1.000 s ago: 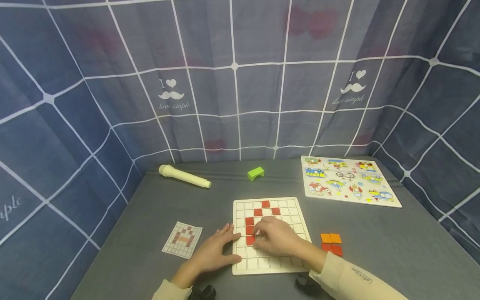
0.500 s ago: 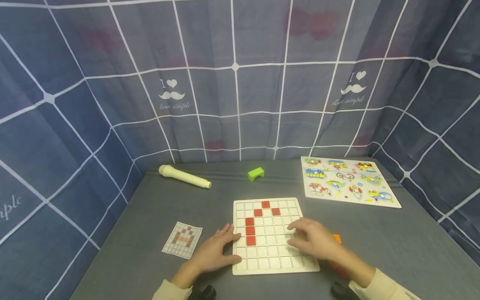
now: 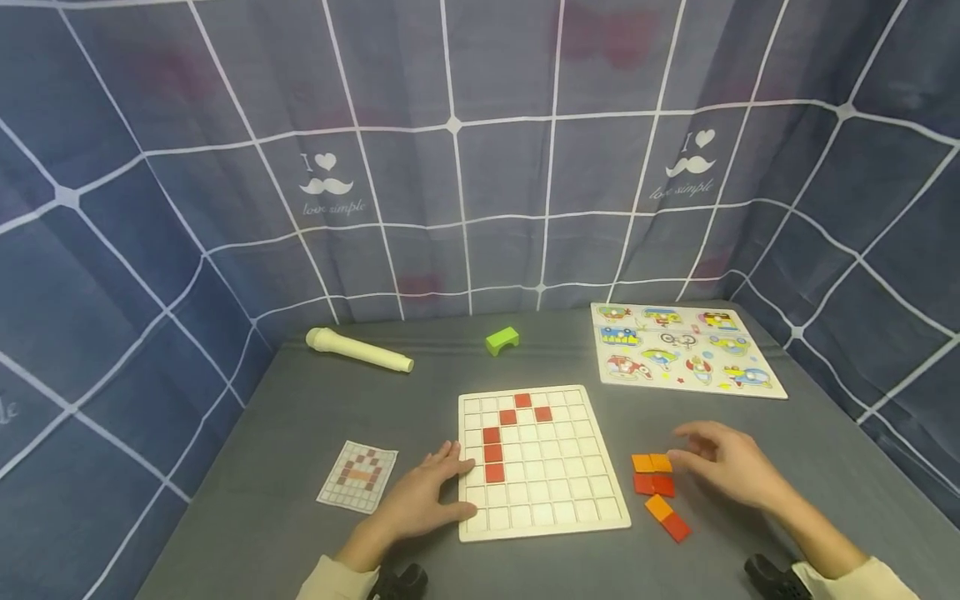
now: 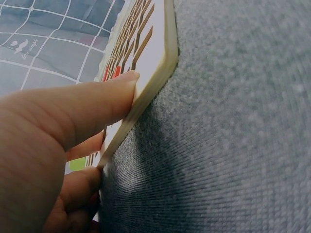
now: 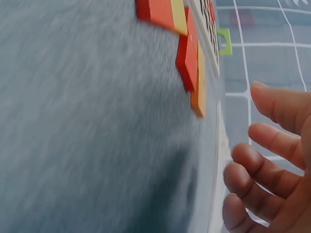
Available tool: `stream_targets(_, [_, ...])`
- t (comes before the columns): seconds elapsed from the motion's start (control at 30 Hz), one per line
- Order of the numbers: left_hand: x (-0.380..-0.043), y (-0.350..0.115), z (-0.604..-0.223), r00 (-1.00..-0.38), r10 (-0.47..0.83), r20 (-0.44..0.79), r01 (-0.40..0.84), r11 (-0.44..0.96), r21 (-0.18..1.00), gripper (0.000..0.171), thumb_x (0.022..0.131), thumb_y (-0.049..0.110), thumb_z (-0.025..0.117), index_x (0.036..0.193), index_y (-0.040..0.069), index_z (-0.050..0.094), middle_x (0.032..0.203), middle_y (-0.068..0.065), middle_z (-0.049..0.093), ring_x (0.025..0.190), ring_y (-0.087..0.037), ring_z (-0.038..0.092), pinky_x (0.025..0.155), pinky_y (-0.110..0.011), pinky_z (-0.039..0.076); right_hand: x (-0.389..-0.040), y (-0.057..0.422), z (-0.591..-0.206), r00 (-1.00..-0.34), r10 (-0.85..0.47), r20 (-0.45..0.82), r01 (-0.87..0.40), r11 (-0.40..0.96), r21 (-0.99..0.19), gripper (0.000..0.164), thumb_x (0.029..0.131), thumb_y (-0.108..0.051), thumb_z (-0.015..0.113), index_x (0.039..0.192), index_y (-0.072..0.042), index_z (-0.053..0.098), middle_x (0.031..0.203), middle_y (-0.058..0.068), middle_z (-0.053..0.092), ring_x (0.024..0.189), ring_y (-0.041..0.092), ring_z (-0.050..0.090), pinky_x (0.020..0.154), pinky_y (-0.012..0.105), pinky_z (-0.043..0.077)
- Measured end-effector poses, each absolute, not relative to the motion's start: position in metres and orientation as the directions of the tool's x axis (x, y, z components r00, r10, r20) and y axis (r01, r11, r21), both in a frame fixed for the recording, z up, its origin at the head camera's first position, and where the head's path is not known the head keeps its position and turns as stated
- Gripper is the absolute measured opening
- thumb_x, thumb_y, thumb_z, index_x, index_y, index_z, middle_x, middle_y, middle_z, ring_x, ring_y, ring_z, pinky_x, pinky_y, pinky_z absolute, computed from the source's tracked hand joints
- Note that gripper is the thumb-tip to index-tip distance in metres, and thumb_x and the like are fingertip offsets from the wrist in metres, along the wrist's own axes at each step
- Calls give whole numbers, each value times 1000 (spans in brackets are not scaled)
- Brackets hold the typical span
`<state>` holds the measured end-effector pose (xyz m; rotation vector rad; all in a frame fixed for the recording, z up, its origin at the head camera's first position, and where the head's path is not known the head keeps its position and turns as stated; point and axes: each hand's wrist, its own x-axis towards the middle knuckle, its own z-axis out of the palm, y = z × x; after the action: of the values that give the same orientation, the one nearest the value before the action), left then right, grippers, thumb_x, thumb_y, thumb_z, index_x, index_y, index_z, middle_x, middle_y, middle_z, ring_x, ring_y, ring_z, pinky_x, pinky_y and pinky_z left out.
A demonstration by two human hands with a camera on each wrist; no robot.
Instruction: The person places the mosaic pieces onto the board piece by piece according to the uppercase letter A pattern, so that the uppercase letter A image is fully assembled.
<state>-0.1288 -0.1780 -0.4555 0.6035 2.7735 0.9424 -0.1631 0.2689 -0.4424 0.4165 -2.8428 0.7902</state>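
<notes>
A wooden grid board (image 3: 555, 483) lies in the middle of the table, with several red tiles (image 3: 492, 453) set in its upper left cells. My left hand (image 3: 420, 490) rests at the board's left edge; in the left wrist view its thumb (image 4: 112, 99) touches the rim. To the right of the board lie loose orange tiles (image 3: 649, 462) and red tiles (image 3: 653, 484), plus another orange and red pair lower down. Just right of these, my right hand (image 3: 731, 465) hovers with loosely bent fingers (image 5: 272, 141) and nothing between them. A pattern card (image 3: 358, 477) lies left of my left hand.
Behind the board stands a small green arch block (image 3: 502, 340). A cream toy microphone (image 3: 360, 350) lies at the back left. A vehicle picture puzzle board (image 3: 686, 350) lies at the back right, before the blue checked curtain (image 3: 495, 175).
My right hand has left the red tiles on the board and moved right, beyond the loose tiles, uncovering them. The left hand stays at the board's edge. The head view has shifted slightly.
</notes>
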Motion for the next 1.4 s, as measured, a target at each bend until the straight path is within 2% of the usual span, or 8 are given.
stream_targets(0.2, [-129, -180, -455, -912, 409, -21, 314, 729, 608, 69, 83, 48, 72, 139, 10, 56, 156, -25, 34, 146, -46, 30, 113, -69, 28, -159, 276, -447, -941, -306, 147, -339, 812, -476, 39, 81, -36, 79, 110, -11, 71, 89, -5, 61, 72, -5, 45, 59, 20, 40])
stream_targets(0.33, [-129, -179, -456, -912, 411, -23, 313, 729, 609, 69, 83, 48, 73, 138, 11, 57, 155, -25, 35, 146, -47, 30, 112, -70, 28, -157, 274, -450, -938, -332, 97, -338, 819, -463, 43, 80, -43, 79, 111, -15, 71, 96, -5, 63, 79, -2, 48, 64, 20, 42])
stream_targets(0.43, [-130, -178, -455, -911, 412, -23, 314, 730, 607, 68, 83, 48, 72, 139, 11, 57, 155, -25, 35, 145, -47, 30, 112, -70, 29, -155, 272, -450, -931, -351, 97, -355, 813, -463, 37, 78, -45, 80, 104, -20, 72, 99, -7, 63, 84, 1, 52, 68, 22, 46])
stream_targets(0.57, [-131, -179, -455, -913, 408, -27, 311, 734, 603, 68, 84, 48, 72, 139, 11, 56, 156, -25, 35, 145, -49, 31, 111, -71, 29, -152, 268, -449, -894, -420, 158, -442, 764, -470, 25, 76, -41, 82, 93, -27, 70, 96, -12, 61, 83, 0, 52, 69, 22, 47])
stream_targets(0.73, [-132, -180, -456, -912, 409, -29, 310, 734, 604, 68, 84, 49, 71, 139, 11, 56, 156, -25, 34, 145, -47, 30, 111, -70, 29, -151, 266, -453, -859, -475, 190, -506, 734, -454, 20, 77, -37, 82, 90, -27, 72, 93, -14, 59, 82, -2, 51, 69, 22, 48])
stream_targets(1.07, [-128, -178, -455, -916, 400, -24, 305, 735, 605, 68, 83, 48, 72, 138, 11, 57, 156, -24, 36, 146, -45, 32, 112, -69, 29, -151, 265, -457, -889, -441, 121, -448, 788, -422, 16, 77, -34, 81, 90, -29, 71, 92, -17, 57, 83, -6, 50, 70, 22, 50])
stream_targets(1.23, [-128, -178, -454, -917, 397, -18, 308, 739, 599, 67, 83, 48, 73, 138, 11, 58, 155, -24, 36, 146, -44, 32, 112, -68, 30, -150, 264, -457, -893, -431, 128, -443, 795, -415, 20, 76, -33, 82, 93, -28, 71, 94, -15, 58, 82, -5, 49, 68, 22, 48])
stream_targets(1.4, [-128, -177, -455, -916, 400, -26, 304, 735, 606, 67, 83, 47, 73, 138, 11, 58, 156, -24, 36, 145, -46, 32, 111, -70, 30, -149, 265, -461, -874, -442, 201, -485, 789, -376, 22, 75, -32, 83, 92, -27, 71, 94, -16, 60, 84, -5, 51, 69, 24, 49])
